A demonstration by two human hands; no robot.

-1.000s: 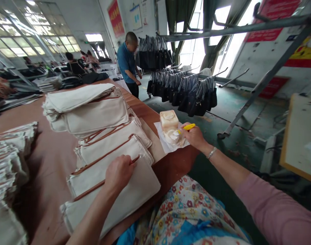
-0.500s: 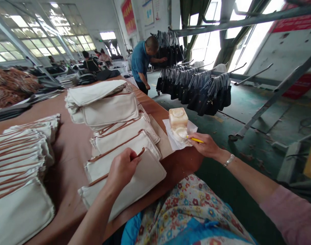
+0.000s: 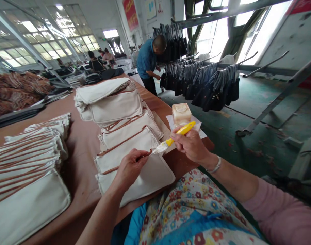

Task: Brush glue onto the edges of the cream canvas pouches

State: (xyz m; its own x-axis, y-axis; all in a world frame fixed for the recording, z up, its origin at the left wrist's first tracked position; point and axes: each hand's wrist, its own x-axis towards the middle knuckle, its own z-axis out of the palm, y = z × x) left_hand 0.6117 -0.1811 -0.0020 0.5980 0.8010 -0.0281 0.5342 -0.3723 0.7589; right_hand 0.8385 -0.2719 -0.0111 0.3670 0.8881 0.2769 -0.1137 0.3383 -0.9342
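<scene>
My left hand (image 3: 131, 167) pinches the end of a brown strap (image 3: 147, 153) above the nearest cream fabric piece (image 3: 151, 175). In my right hand (image 3: 190, 144) is a yellow-handled brush (image 3: 182, 130), its bristles coated in white paste and meeting the strap's tip. Behind that hand a block-shaped container (image 3: 181, 114) sits on white paper (image 3: 202, 133) near the table's edge. More cream pieces with brown straps (image 3: 127, 144) overlap beyond my left hand.
Another row of cream pieces (image 3: 30, 200) lies at the left of the brown table (image 3: 81, 163). Brown strips (image 3: 17, 88) are heaped at the far left. A person in blue (image 3: 146, 63) stands by racks of black bags (image 3: 216, 93).
My right hand has brought the brush from the container leftward to the strap end. The person in blue has lowered a hand from the hanging bags. The view has shifted slightly.
</scene>
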